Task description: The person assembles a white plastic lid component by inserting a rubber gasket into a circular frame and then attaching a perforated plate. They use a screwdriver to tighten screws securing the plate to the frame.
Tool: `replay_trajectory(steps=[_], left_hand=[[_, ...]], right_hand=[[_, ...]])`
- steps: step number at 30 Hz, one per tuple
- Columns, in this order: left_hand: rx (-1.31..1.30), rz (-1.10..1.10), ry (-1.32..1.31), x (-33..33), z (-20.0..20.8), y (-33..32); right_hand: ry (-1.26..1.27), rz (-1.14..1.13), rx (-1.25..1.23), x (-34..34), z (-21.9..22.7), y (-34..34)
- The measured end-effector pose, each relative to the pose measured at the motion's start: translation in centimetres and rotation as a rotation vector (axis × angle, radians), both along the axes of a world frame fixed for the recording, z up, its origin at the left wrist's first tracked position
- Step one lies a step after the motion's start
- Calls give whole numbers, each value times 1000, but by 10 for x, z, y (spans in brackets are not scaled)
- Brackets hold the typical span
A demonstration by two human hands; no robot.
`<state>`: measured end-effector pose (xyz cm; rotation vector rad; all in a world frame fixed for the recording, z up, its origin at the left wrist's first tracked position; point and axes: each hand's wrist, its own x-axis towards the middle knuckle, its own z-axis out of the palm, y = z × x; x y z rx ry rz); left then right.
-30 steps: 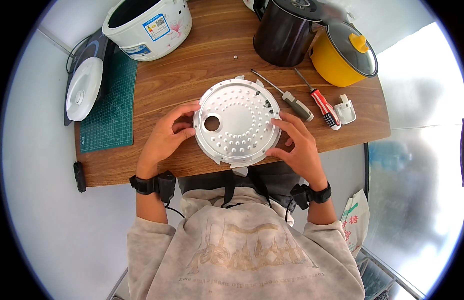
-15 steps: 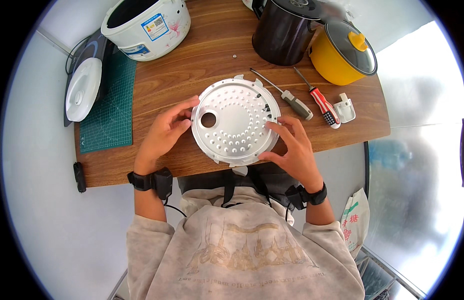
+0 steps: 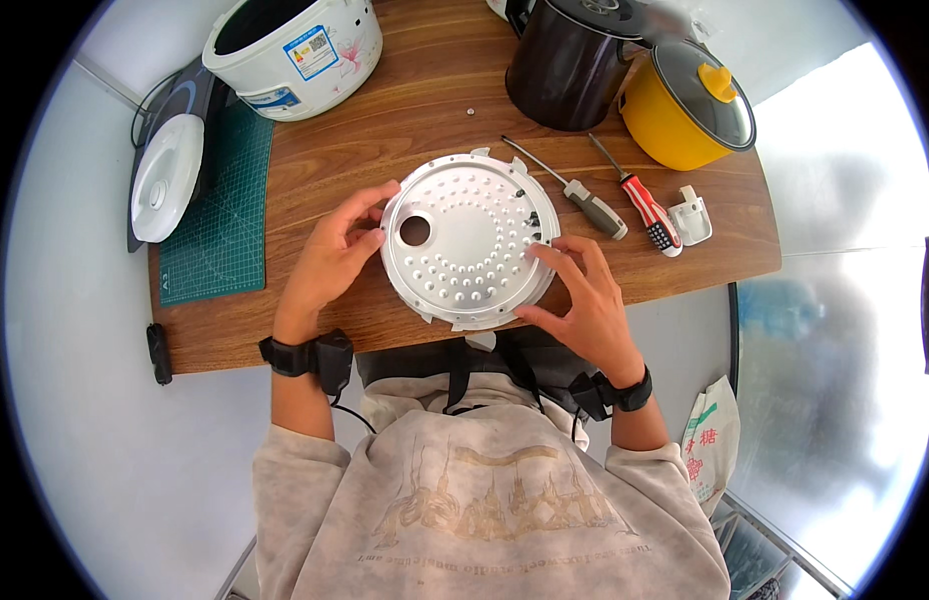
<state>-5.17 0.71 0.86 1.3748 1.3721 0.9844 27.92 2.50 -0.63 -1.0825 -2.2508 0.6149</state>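
A round silvery metal lid plate [image 3: 472, 230], dotted with raised bumps, is between my hands at the table's near edge. It has one round hole towards its left side, small dark pieces near its right rim and tabs around its edge. My left hand [image 3: 333, 255] grips the plate's left rim, with the fingers at the upper left and the thumb lower down. At the right rim my right hand [image 3: 588, 305] has its fingertips on the top and its thumb at the lower edge. The undersides of the plate and of the fingers are hidden.
Right of the plate lie a grey-handled screwdriver [image 3: 594, 209], a red-and-white screwdriver [image 3: 651, 214] and a white plastic part [image 3: 693, 220]. A dark kettle [image 3: 568, 70], a yellow pot [image 3: 675, 120] and a white rice cooker body [image 3: 315, 65] stand behind. A white lid [image 3: 168, 180] rests left, by a green mat [image 3: 220, 245].
The plate has shifted very slightly left, with both hands still at its rim. My left fingers have slid a little along its upper left edge.
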Motion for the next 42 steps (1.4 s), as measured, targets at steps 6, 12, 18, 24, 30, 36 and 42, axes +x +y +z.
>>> replay_trajectory(steps=[6, 12, 18, 24, 30, 36, 42], left_hand=[[-73, 121, 9, -3, -11, -9], [-144, 134, 1, 3, -3, -17], [-142, 152, -38, 2, -7, -18], [-125, 171, -60, 1, -14, -15], [-129, 170, -3, 0, -12, -10], [-130, 193, 1, 4, -8, -11], [-124, 228, 32, 7, -11, -11]], right_hand=[[-3, -5, 13, 1, 2, 3], [-12, 2, -13, -1, 6, 6], [33, -15, -20, 1, -1, 5], [51, -53, 35, -3, -6, 1], [9, -69, 56, -7, -5, -1], [27, -51, 98, -5, -7, -1], [23, -60, 49, -5, -3, 0]])
